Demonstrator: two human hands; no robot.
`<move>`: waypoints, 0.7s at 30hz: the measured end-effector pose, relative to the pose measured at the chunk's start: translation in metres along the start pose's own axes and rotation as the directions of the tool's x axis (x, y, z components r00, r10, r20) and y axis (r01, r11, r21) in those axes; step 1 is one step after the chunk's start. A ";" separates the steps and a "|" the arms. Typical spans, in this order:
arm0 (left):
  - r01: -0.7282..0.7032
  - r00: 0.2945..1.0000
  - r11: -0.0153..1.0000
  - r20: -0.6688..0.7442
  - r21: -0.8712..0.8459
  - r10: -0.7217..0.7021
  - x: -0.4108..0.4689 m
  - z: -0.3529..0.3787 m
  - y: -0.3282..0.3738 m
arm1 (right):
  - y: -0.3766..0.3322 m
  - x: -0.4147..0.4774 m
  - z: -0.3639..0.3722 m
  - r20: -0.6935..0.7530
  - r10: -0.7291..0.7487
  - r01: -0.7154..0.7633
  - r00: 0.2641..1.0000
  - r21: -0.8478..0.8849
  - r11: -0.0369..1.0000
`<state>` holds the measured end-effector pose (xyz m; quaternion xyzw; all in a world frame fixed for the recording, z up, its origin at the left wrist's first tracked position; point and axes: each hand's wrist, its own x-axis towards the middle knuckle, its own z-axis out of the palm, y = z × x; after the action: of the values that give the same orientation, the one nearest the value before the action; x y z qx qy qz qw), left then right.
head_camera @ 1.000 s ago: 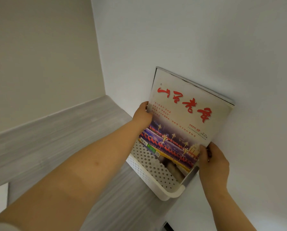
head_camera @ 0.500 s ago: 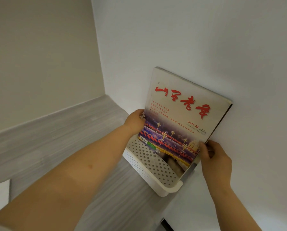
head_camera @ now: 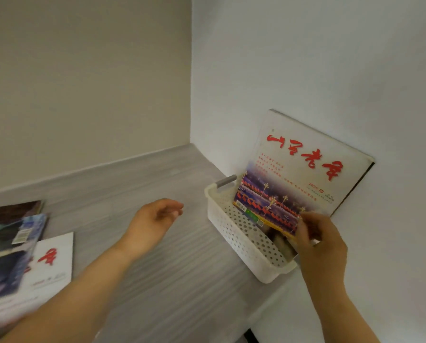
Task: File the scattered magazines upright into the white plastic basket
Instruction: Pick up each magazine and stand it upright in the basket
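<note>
A grey bench is set into a wall corner, with loose magazines lying overlapped at its left edge. One magazine is stood upright in the white plastic basket at the bench's right side, leaned against the wall. Its lower corner is pinched by the right hand; the left hand is held over the bench, fingers loosely spread, gripping nothing.

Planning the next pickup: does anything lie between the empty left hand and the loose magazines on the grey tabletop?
Nothing visible does: only bare grey wood-grain tabletop separates the left hand from the overlapping glossy magazines near the left edge.
</note>
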<state>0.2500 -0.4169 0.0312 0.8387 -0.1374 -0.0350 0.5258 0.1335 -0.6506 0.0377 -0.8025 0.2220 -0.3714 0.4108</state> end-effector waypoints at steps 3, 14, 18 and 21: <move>0.082 0.993 0.996 -0.093 0.039 -0.079 -0.045 -0.049 -0.035 | -0.021 -0.027 0.032 0.119 -0.046 0.046 0.992 0.004 0.999; 0.597 0.733 0.793 -0.485 0.121 -0.477 -0.213 -0.170 -0.150 | -0.077 -0.181 0.176 0.782 0.003 -0.060 0.623 0.044 0.997; 0.649 0.713 0.733 -0.499 0.203 -0.493 -0.247 -0.189 -0.163 | -0.088 -0.218 0.207 0.834 0.219 -0.334 0.506 -0.045 0.942; 0.611 0.791 0.606 -0.374 0.509 -0.484 -0.258 -0.187 -0.170 | -0.098 -0.231 0.218 0.821 0.302 -0.384 0.485 -0.110 0.917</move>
<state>0.0732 -0.1155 -0.0595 0.9610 0.1764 -0.0654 0.2027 0.1643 -0.3346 -0.0610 -0.8017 0.1429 0.1268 0.5663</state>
